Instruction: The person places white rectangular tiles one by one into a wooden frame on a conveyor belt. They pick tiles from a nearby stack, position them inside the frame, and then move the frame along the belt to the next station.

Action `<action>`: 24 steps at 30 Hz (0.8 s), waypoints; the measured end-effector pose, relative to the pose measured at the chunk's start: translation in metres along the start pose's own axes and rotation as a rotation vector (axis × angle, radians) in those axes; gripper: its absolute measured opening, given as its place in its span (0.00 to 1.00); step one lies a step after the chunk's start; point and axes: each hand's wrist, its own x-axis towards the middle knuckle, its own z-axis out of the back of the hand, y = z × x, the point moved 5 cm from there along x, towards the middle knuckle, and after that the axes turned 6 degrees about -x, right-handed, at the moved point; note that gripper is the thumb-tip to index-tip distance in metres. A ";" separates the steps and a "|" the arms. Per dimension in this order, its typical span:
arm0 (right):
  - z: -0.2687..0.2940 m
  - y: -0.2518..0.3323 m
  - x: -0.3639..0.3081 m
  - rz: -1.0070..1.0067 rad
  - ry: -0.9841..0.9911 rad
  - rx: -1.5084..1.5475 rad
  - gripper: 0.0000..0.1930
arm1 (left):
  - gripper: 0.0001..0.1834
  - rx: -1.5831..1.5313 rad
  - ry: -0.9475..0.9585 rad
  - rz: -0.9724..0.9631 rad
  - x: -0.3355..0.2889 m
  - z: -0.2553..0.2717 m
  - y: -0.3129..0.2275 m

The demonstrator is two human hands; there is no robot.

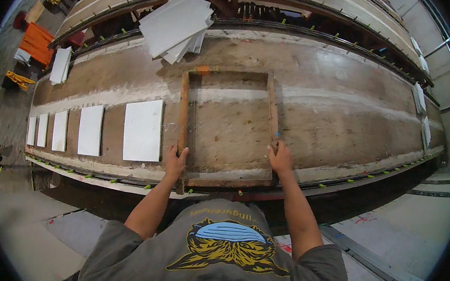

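Between my two hands a rectangular wooden frame (184, 103) lies over the brown, stained table (336, 133). My left hand (175, 162) is closed round its left side near the front corner. On the opposite side, my right hand (280, 158) grips the right bar, with the thumb along its inner edge. The table surface shows through the frame's opening. Just left of the frame, a white rectangular panel (143, 130) lies flat, the nearest of a row of several alike.
A fanned stack of white panels (176, 25) sits at the table's far edge, beyond the frame. More white panels (419, 98) lie at the right end. Small green-yellow pegs (191, 191) line the near edge. An orange cloth (37, 44) hangs at far left.
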 end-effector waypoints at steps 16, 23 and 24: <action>0.036 -0.067 0.064 -0.109 -0.240 -0.425 0.29 | 0.28 0.305 0.139 0.234 -0.003 0.010 -0.003; 0.033 0.043 0.122 0.051 -0.132 0.008 0.14 | 0.26 0.021 -0.145 0.079 0.069 0.018 -0.006; 0.031 0.070 0.133 0.009 -0.027 0.014 0.12 | 0.25 -0.021 -0.134 0.153 0.088 0.020 -0.024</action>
